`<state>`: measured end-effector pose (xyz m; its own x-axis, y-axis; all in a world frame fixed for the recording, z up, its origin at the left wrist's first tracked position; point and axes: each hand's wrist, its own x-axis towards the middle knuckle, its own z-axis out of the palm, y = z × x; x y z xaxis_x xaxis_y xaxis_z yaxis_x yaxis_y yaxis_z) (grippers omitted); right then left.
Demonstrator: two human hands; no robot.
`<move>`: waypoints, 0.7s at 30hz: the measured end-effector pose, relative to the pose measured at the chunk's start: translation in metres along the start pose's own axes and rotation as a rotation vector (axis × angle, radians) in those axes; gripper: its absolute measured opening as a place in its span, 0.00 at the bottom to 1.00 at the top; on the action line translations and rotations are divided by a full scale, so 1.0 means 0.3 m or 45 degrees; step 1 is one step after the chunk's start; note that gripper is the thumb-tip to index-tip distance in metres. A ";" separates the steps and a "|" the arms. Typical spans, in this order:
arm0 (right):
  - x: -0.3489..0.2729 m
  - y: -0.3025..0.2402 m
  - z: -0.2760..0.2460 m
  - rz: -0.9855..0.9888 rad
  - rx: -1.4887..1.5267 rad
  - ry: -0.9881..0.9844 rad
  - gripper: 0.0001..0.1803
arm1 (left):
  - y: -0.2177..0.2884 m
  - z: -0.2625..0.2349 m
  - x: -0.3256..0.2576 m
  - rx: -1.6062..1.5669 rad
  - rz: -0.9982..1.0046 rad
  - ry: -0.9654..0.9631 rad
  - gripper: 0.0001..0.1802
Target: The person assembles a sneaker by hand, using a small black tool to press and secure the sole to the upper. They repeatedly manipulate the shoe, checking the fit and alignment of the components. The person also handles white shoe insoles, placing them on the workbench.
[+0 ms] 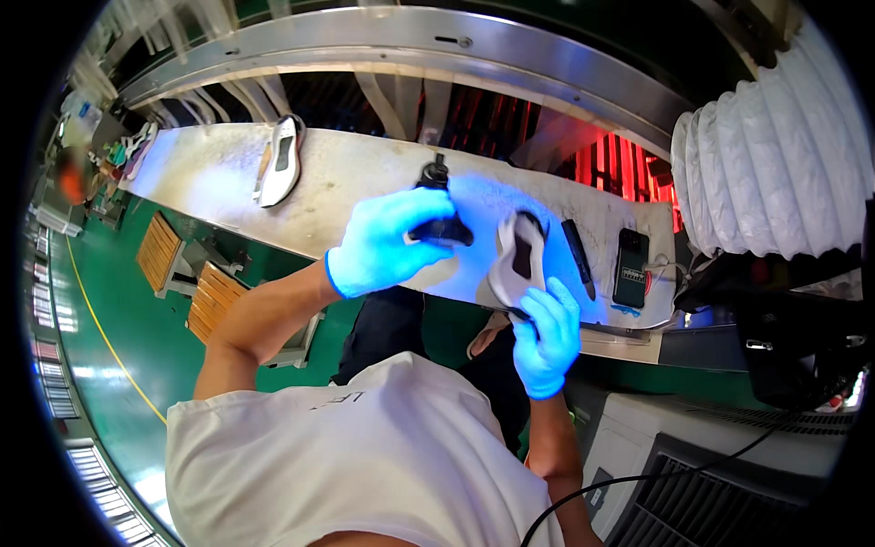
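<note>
My left hand (pixel 383 239), in a glove lit bright blue, is closed around a black handheld device (pixel 440 228) with a narrow knob-like top, held over the bench. What kind of device it is I cannot make out. To its right is a white and grey shoe (pixel 504 266) with a dark opening. My right hand (pixel 547 337), gloved as well, has its fingers at the near end of this shoe and grips it there; the thumb is partly hidden. Blue light falls on both gloves and the bench around the shoe.
The long pale bench (pixel 355 150) carries another white shoe (pixel 283 162) at left, plus a black pen-like tool (pixel 579 260) and a dark phone-like device (pixel 631 266) at right. Behind runs a metal-framed machine (pixel 365 36) glowing red inside. A white ribbed duct (pixel 775 164) stands right.
</note>
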<state>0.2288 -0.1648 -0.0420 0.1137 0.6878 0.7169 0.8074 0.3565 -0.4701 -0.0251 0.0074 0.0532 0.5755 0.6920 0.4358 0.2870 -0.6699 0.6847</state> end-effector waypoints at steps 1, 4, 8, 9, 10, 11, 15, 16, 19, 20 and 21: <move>0.051 -0.069 -0.029 0.065 0.176 0.033 0.19 | 0.032 -0.009 0.015 0.018 0.016 0.116 0.26; 0.038 -0.214 -0.092 0.519 0.539 0.177 0.17 | 0.147 0.010 -0.017 -0.180 -0.120 0.058 0.30; 0.049 -0.246 -0.099 0.775 0.922 0.123 0.20 | 0.152 0.166 -0.111 -0.283 -0.177 0.093 0.31; 0.055 -0.246 -0.098 0.804 0.968 0.097 0.20 | 0.160 0.180 -0.125 -0.324 -0.141 0.158 0.30; 0.062 -0.244 -0.096 0.834 1.011 0.072 0.20 | 0.167 0.193 -0.134 -0.366 -0.103 0.221 0.30; 0.058 -0.237 -0.084 0.855 1.050 0.069 0.19 | 0.162 0.206 -0.158 -0.401 -0.083 0.287 0.29; 0.041 -0.232 -0.075 0.806 1.128 0.099 0.17 | 0.130 0.242 -0.242 -0.519 0.187 0.380 0.23; 0.033 -0.220 -0.075 0.752 1.119 0.079 0.17 | 0.142 0.227 -0.249 -0.448 0.217 0.306 0.21; 0.016 -0.193 -0.065 0.644 1.158 0.032 0.16 | 0.160 0.169 -0.247 -0.214 0.384 0.145 0.15; 0.018 -0.199 -0.059 0.643 1.219 0.028 0.16 | 0.149 0.171 -0.260 -0.215 0.407 0.161 0.14; 0.019 -0.203 -0.052 0.642 1.280 0.025 0.16 | 0.132 0.178 -0.275 -0.215 0.431 0.176 0.13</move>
<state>0.1893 -0.1924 -0.0014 0.3118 0.8905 0.3313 -0.1661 0.3944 -0.9038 -0.0203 -0.0907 0.0132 0.5041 0.4774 0.7197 -0.0378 -0.8204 0.5706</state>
